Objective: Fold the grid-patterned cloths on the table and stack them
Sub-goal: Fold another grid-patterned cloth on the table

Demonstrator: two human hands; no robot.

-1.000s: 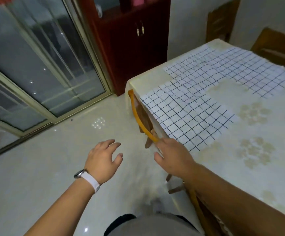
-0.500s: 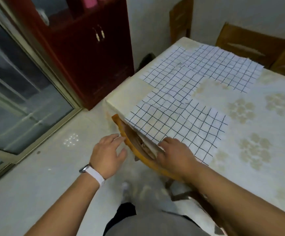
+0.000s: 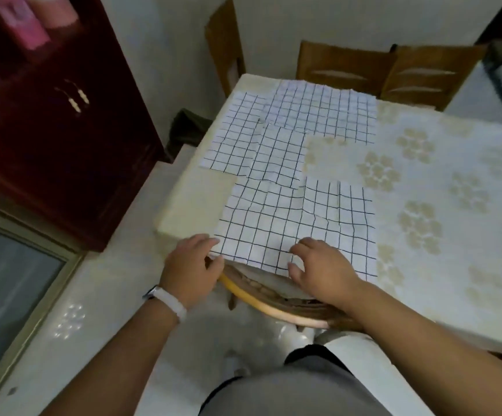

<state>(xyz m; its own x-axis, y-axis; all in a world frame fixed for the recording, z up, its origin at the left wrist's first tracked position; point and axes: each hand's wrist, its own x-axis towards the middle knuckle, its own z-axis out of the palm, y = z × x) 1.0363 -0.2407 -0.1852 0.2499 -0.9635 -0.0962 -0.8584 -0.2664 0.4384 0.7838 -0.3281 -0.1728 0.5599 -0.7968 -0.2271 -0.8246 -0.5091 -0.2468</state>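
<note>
Several white cloths with a black grid lie flat on the table (image 3: pixel 441 265), overlapping at their corners. The nearest grid cloth (image 3: pixel 297 223) hangs slightly over the table's front edge. My left hand (image 3: pixel 191 268) pinches its near left corner, fingers on top and thumb under the edge. Further right, my right hand (image 3: pixel 318 265) rests on the same near edge with bent fingers and thumb on top. Behind it lie a middle cloth (image 3: pixel 276 154), a left cloth (image 3: pixel 234 136) and a far cloth (image 3: pixel 324 112).
A curved wooden chair back (image 3: pixel 261 301) sits between me and the table's edge, under my hands. Wooden chairs (image 3: pixel 387 70) stand at the far side. A dark red cabinet (image 3: pixel 63 130) is on the left, with a glass door (image 3: pixel 3 280) below it.
My view has swung from the floor to the table. Both hands have moved forward onto the nearest cloth's near edge, the left one taking its corner.
</note>
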